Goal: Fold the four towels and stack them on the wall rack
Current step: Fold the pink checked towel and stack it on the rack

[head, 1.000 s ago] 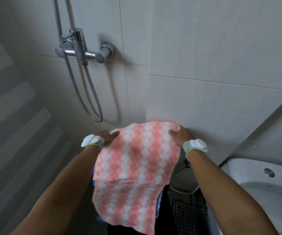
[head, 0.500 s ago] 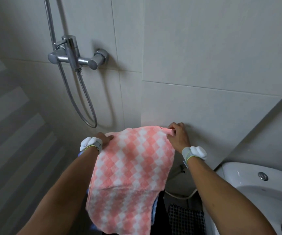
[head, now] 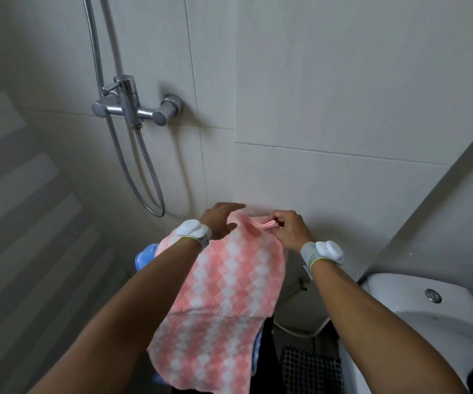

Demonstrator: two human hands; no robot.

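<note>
1. A moment ago both hands held the pink checked towel (head: 224, 294) by its top corners, well apart, with the cloth spread wide before the tiled wall (head: 343, 180); now those corners meet on the right and the towel hangs narrower, doubled along its length
2. The right hand (head: 289, 228) pinches the gathered top edge between thumb and fingers, close to the wall
3. The left hand (head: 221, 220) has let go; its fingers are spread and loose over the towel's upper left fold, and I cannot tell whether they brush the cloth
4. The towel hangs in the air between the two forearms; a blue towel (head: 144, 255) peeks out behind it on the left
5. I'd judge the first fold made, and the freed left hand is the one to catch the hanging lower end for the next fold
6. No wall rack shows from here, only the shower mixer (head: 135, 109) on the far left and the toilet cistern (head: 428, 308) at the near right, so stacking looks some way off; how many towels are already folded I cannot say
</note>
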